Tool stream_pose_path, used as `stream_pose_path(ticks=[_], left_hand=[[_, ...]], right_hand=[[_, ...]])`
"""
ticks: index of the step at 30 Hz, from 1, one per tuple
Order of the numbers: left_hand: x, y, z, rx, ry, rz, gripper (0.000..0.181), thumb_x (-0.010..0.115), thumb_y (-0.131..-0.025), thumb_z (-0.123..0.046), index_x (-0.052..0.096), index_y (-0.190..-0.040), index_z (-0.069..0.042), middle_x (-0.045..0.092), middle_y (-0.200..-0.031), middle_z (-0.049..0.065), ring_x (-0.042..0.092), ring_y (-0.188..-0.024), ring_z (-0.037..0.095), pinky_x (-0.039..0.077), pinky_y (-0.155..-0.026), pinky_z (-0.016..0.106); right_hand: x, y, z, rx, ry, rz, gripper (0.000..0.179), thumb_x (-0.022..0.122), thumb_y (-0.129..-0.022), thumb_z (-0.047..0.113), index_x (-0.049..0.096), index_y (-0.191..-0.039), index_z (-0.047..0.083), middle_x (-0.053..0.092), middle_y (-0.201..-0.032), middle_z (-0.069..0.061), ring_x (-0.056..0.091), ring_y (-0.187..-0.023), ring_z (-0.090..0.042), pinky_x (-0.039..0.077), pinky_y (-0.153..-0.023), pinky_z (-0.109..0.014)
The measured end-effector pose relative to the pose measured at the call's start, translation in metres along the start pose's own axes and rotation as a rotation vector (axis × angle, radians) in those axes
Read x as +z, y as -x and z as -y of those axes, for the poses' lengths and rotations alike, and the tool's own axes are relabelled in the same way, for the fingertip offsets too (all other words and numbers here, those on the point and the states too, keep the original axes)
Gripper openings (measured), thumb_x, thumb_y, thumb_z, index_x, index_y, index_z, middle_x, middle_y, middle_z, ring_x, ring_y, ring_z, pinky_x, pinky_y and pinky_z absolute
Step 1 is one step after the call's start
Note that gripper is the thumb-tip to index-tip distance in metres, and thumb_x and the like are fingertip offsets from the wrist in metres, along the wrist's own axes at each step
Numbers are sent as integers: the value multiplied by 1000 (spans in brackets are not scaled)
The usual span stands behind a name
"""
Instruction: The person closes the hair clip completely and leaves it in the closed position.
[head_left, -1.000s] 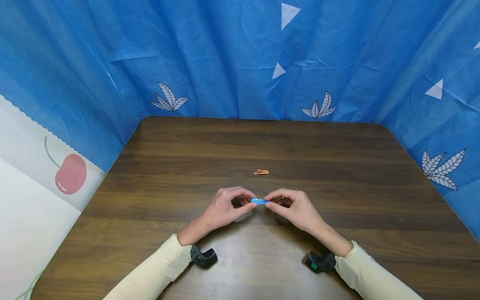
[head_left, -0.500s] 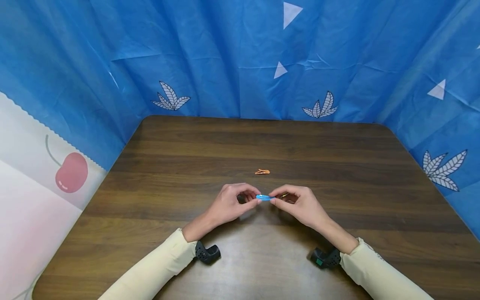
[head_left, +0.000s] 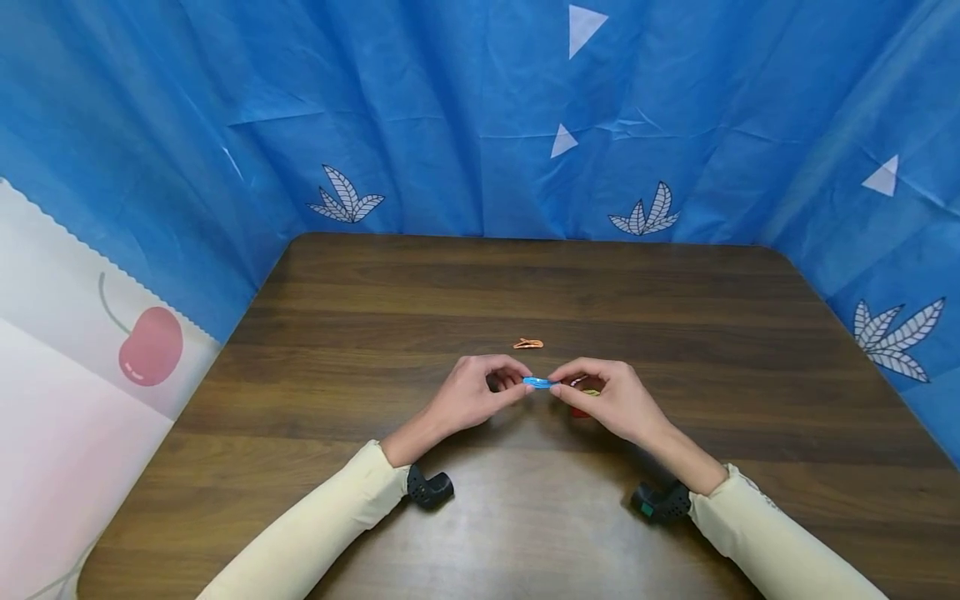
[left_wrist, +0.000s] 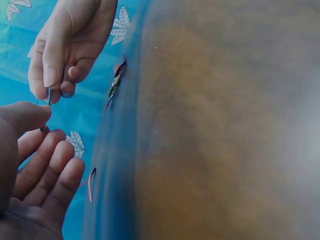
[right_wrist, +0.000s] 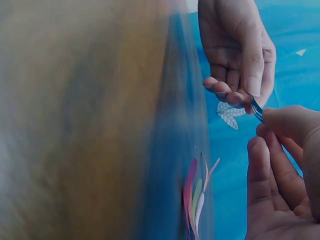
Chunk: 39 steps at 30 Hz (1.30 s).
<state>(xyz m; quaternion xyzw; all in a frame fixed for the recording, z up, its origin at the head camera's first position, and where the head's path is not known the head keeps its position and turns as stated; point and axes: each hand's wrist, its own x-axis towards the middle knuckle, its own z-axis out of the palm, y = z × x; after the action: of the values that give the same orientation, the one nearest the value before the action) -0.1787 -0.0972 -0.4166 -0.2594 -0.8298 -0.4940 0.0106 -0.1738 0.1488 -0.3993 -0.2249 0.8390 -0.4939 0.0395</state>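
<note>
A blue snap hair clip (head_left: 538, 382) is stretched sideways between my two hands above the table. My left hand (head_left: 468, 396) pinches its left end between thumb and forefinger. At the other end, the thumb and forefinger of my right hand (head_left: 622, 402) pinch it. The left wrist view shows the same clip (left_wrist: 49, 97) edge-on, partly covered by fingertips. An orange hair clip (head_left: 528, 343), its frame spread apart, lies on the table just beyond the hands. Behind the right fingers, red and yellow hair clips (head_left: 581, 412) show in part; the right wrist view has several coloured clips (right_wrist: 196, 200) there.
The brown wood-grain table (head_left: 517, 283) stretches around the hands to rounded far corners. A blue curtain (head_left: 442, 117) with leaf and triangle prints hangs behind it. A pale cloth with a cherry print (head_left: 150, 346) covers the left side.
Both hands have moved slightly away from the body and to the right, carrying the blue hair clip. More of the red and yellow clips now shows by the right hand.
</note>
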Motion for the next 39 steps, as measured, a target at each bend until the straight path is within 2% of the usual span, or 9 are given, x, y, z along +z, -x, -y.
stream_pose_path(ticks=[5, 15, 25, 32, 39], left_hand=[[3, -8, 0, -17, -13, -11, 11, 77, -94, -20, 78, -102, -14, 70, -81, -6, 63, -73, 6, 54, -69, 24], [13, -25, 2, -37, 4, -13, 14, 75, -95, -21, 78, -106, -13, 71, -83, -5, 62, -73, 6, 53, -70, 22], [25, -38, 1, -36, -19, -13, 13, 75, -95, -19, 78, -104, -10, 68, -83, -3, 57, -70, 7, 47, -64, 19], [34, -46, 2, -7, -78, -14, 12, 77, -94, -20, 78, -102, -11, 65, -80, -4, 52, -67, 6, 42, -62, 17], [40, -51, 3, -12, -114, -24, 12, 78, -93, -21, 80, -99, -10, 65, -79, -5, 52, -68, 5, 42, -64, 16]], right_hand=[[-7, -5, -3, -15, 78, -24, 12, 78, -94, 22, 79, -105, 21, 77, -99, 4, 72, -81, -15, 60, -72, -29], [-17, -8, -14, 23, 34, -51, 16, 76, -95, 17, 77, -110, 12, 77, -101, -8, 76, -82, -22, 61, -72, -28], [-26, -7, -26, 81, 79, -66, 16, 76, -96, 21, 77, -111, 16, 76, -106, -5, 74, -83, -20, 60, -71, -28], [-32, -5, -34, 87, 96, -68, 16, 75, -97, 21, 77, -112, 15, 75, -107, -5, 71, -83, -20, 58, -71, -26], [-35, -7, -39, 116, 147, -65, 17, 75, -97, 23, 77, -112, 16, 75, -109, -5, 69, -85, -20, 58, -72, -24]])
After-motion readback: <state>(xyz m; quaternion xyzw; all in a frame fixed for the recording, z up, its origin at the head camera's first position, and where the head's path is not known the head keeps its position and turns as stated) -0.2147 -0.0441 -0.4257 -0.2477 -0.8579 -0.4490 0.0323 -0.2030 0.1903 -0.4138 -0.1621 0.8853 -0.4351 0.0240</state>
